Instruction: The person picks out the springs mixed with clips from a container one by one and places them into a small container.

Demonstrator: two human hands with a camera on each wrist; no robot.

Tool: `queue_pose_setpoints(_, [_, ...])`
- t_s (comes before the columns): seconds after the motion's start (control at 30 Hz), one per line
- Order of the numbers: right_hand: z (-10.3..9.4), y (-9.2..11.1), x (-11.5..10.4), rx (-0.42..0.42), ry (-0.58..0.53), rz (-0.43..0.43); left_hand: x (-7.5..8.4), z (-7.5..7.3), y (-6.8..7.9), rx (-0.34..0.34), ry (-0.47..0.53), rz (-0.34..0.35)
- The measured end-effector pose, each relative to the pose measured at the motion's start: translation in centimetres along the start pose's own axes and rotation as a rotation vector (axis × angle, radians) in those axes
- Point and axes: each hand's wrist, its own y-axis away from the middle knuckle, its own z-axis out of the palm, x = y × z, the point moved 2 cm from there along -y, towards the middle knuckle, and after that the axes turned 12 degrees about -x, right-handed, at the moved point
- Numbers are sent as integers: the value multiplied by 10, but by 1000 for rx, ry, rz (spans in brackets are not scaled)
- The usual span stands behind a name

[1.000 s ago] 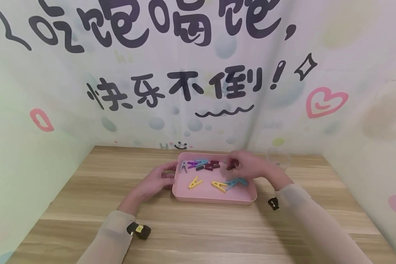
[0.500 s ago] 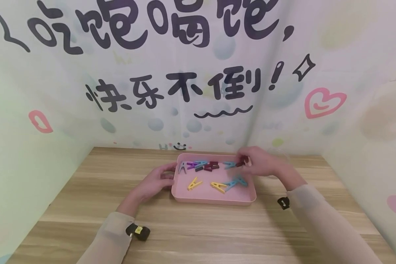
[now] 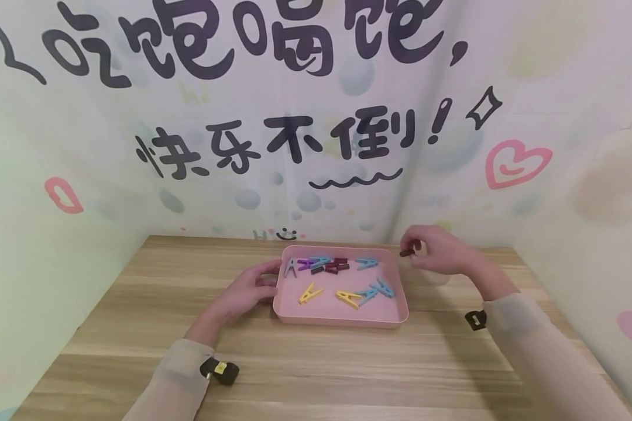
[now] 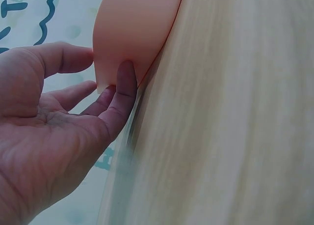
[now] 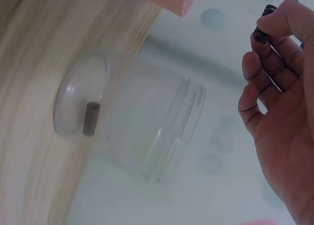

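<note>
Compared with half a second earlier, the right hand (image 3: 438,251) has moved right, off the shallow rectangular pink tray (image 3: 342,321), pinching a small dark ridged cylinder (image 3: 407,253). The light-blue plastic clothespin (image 3: 367,264) at the tray's upper right now shows whole. A clear cylindrical jar (image 5: 152,126) occupies the right wrist view's centre. The left hand (image 3: 246,292), loosely spread, stays touching the tray's left end.
</note>
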Motion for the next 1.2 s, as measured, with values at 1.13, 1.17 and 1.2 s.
queue_pose_setpoints(1.13, [-19, 33, 65, -26, 67, 124, 1, 2, 1, 2, -23, -2])
queue_pose_setpoints(1.17, [-19, 33, 66, -23, 68, 127, 1, 2, 1, 3, -20, -2])
queue_pose_setpoints(1.2, [-19, 33, 67, -17, 67, 131, 1, 2, 1, 4, -21, -4])
